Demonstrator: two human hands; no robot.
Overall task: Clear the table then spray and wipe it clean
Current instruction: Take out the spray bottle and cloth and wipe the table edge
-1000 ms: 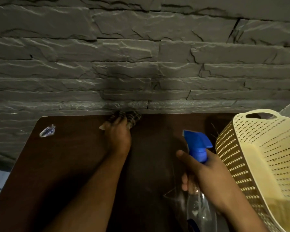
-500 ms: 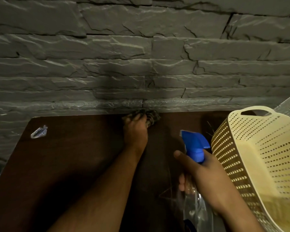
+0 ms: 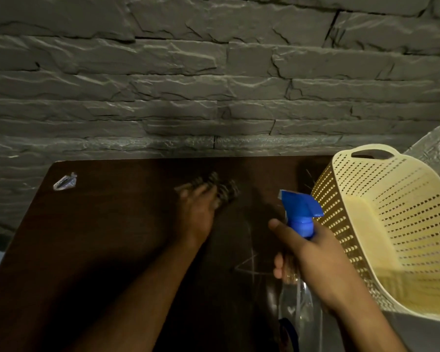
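Note:
A dark brown wooden table [image 3: 107,237] stands against a grey stone wall. My left hand [image 3: 197,214] presses a checked cloth [image 3: 222,188] flat on the tabletop near its far middle; hand and cloth are motion-blurred. My right hand [image 3: 313,260] grips the neck of a clear spray bottle [image 3: 299,308] with a blue trigger head [image 3: 300,212], held above the table's right part, nozzle pointing left. A small clear plastic wrapper [image 3: 65,182] lies at the far left corner of the table.
A pale yellow perforated plastic basket [image 3: 404,224] sits tilted at the right, just beside the bottle. The stone wall [image 3: 214,85] runs directly behind the table's far edge. Faint streaks show on the tabletop near the bottle.
My left hand has swept the cloth rightward along the far edge, then drawn it back toward me a little. The right hand and bottle have hardly moved.

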